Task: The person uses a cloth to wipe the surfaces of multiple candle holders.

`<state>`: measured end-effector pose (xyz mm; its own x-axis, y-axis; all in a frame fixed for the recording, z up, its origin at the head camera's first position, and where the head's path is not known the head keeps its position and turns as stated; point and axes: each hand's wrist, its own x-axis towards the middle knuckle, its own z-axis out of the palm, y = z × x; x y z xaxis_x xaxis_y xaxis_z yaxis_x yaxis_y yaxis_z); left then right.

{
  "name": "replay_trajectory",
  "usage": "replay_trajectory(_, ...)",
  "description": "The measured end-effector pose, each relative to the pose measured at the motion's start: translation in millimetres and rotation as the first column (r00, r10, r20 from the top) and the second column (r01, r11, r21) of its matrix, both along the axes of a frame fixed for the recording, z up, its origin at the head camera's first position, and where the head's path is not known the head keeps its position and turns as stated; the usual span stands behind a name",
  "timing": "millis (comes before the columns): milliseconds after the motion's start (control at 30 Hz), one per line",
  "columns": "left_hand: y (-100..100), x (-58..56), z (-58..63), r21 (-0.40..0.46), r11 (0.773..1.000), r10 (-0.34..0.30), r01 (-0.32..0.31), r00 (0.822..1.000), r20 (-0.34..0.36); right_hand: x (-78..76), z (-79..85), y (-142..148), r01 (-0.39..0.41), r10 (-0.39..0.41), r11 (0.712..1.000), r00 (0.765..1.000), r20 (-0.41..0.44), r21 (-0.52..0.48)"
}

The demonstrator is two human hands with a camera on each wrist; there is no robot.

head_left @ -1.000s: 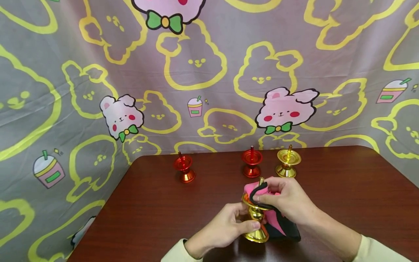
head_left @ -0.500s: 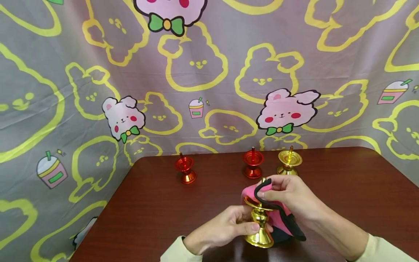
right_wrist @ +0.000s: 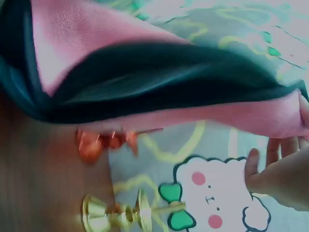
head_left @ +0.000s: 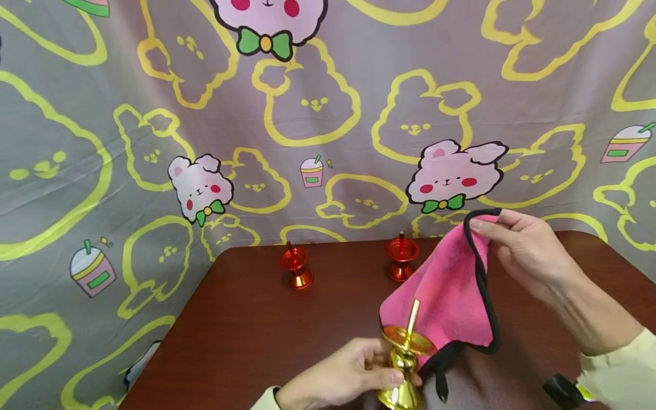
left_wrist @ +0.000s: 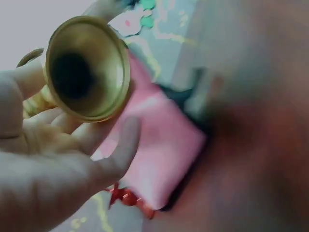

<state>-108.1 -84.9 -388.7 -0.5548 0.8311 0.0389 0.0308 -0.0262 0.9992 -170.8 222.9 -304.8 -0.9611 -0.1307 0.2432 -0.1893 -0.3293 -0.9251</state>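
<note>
My left hand (head_left: 343, 373) grips a gold candle holder (head_left: 402, 393) by its stem, low over the near part of the table. In the left wrist view its hollow base (left_wrist: 113, 72) faces the camera. My right hand (head_left: 538, 250) pinches the corner of a pink cloth (head_left: 453, 285) with black edging, up and to the right of the holder. The cloth hangs spread behind the holder's spike. In the right wrist view the cloth's dark underside (right_wrist: 159, 79) shows, and the right hand (right_wrist: 285, 171) is partly cut off at the edge.
Two red candle holders (head_left: 297, 270) (head_left: 402, 259) stand at the back of the brown table (head_left: 246, 330). Another gold holder (right_wrist: 120, 217) shows in the right wrist view; the cloth and hand hide it in the head view. A patterned curtain (head_left: 359, 131) hangs behind.
My right hand has lifted the cloth off the holder's dish, up and to the right, and the cloth has opened out. My left hand has dipped slightly, still gripping the holder.
</note>
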Motion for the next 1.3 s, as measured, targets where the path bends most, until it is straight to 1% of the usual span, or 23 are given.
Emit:
replay_trajectory(33,-1.4,-0.2,0.2,0.016,0.999,0.046,-0.046,0.999,0.003,2.2,-1.0,3.0,0.022,-0.021,0.995,1.0,-0.017,0.094)
replay_trajectory(67,-2.4,-2.1,0.9,0.041,0.995,0.091,-0.09,0.996,-0.002,4.7,-2.9,3.8,0.033,-0.027,0.983,0.999,-0.038,0.18)
replay_trajectory(100,-2.9,-4.7,1.6,0.052,0.989,0.137,-0.136,0.99,-0.018,7.8,-5.2,3.0,0.04,-0.028,0.969,0.998,-0.055,0.245)
replay_trajectory(133,-2.9,-7.4,2.2,0.06,0.982,0.179,-0.178,0.984,-0.017,11.3,-7.7,1.1,0.057,-0.036,0.948,0.997,-0.072,0.314)
replay_trajectory(167,-2.6,-10.2,2.3,0.061,0.977,0.205,-0.204,0.979,-0.016,15.1,-10.4,-1.7,0.071,-0.042,0.928,0.995,-0.088,0.366)
replay_trajectory(233,-1.2,-14.3,1.0,0.06,0.969,0.239,-0.238,0.971,-0.007,22.5,-14.7,-7.6,0.085,-0.047,0.893,0.994,-0.094,0.443)
replay_trajectory(333,1.5,-18.2,-5.1,0.083,0.951,0.299,-0.298,0.954,0.005,30.3,-22.0,-15.5,0.059,-0.032,0.886,0.997,-0.066,0.46)
replay_trajectory(400,2.8,-20.1,-8.6,0.109,0.935,0.338,-0.337,0.941,0.014,32.5,-27.2,-19.6,0.012,0.0,0.916,1.0,-0.028,0.401)
replay_trajectory(467,4.7,-22.0,-10.8,0.139,0.926,0.35,-0.351,0.936,0.035,34.3,-34.2,-22.7,-0.027,0.025,0.95,1.0,0.01,0.311)
replay_trajectory(533,7.1,-23.0,-10.8,0.159,0.921,0.354,-0.356,0.935,0.042,36.1,-41.3,-25.1,-0.057,0.048,0.973,0.998,0.047,0.225)
replay_trajectory(600,9.4,-23.2,-10.6,0.171,0.915,0.365,-0.366,0.93,0.039,38.3,-48.4,-29.0,-0.081,0.071,0.988,0.994,0.086,0.129)
replay_trajectory(633,10.4,-23.2,-10.8,0.169,0.91,0.379,-0.379,0.925,0.031,39.5,-51.9,-31.3,-0.083,0.072,0.991,0.992,0.1,0.103)
replay_trajectory(667,11.3,-23.1,-11.0,0.163,0.901,0.404,-0.401,0.915,0.018,40.8,-55.1,-33.8,-0.081,0.072,0.993,0.991,0.112,0.086)
replay_trajectory(733,13.2,-22.7,-11.3,0.144,0.881,0.458,-0.45,0.889,-0.02,43.1,-60.9,-39.5,-0.068,0.059,0.995,0.991,0.117,0.074)
replay_trajectory(833,15.4,-22.5,-11.3,0.113,0.851,0.522,-0.513,0.849,-0.077,46.6,-68.0,-48.2,-0.019,0.005,0.994,0.992,0.123,0.11)
replay_trajectory(867,16.0,-22.2,-11.1,0.109,0.844,0.535,-0.525,0.84,-0.093,47.5,-69.8,-51.0,-0.002,-0.014,0.992,0.992,0.129,0.124)
replay_trajectory(967,17.7,-22.2,-10.6,0.111,0.838,0.544,-0.534,0.831,-0.115,49.7,-74.8,-58.9,0.024,-0.045,0.99,0.988,0.146,0.139)
replay_trajectory(1033,19.3,-22.3,-10.5,0.121,0.84,0.542,-0.529,0.832,-0.122,50.8,-78.0,-63.5,0.033,-0.053,0.991,0.986,0.155,0.132)
replay_trajectory(1133,21.8,-22.9,-11.1,0.139,0.836,0.545,-0.53,0.831,-0.109,52.0,-82.5,-69.4,0.012,-0.028,0.994,0.989,0.146,0.108)
replay_trajectory(1200,23.7,-23.6,-10.9,0.158,0.825,0.557,-0.542,0.827,-0.074,52.8,-84.8,-72.7,-0.003,-0.009,0.996,0.991,0.133,0.09)
replay_trajectory(1233,24.4,-24.0,-10.8,0.164,0.817,0.567,-0.553,0.822,-0.05,53.1,-85.8,-74.1,-0.012,0.002,0.997,0.992,0.124,0.08)
replay_trajectory(1300,25.5,-24.7,-10.0,0.18,0.793,0.593,-0.582,0.805,-0.006,53.8,-87.1,-76.6,-0.029,0.022,0.997,0.994,0.109,0.07)
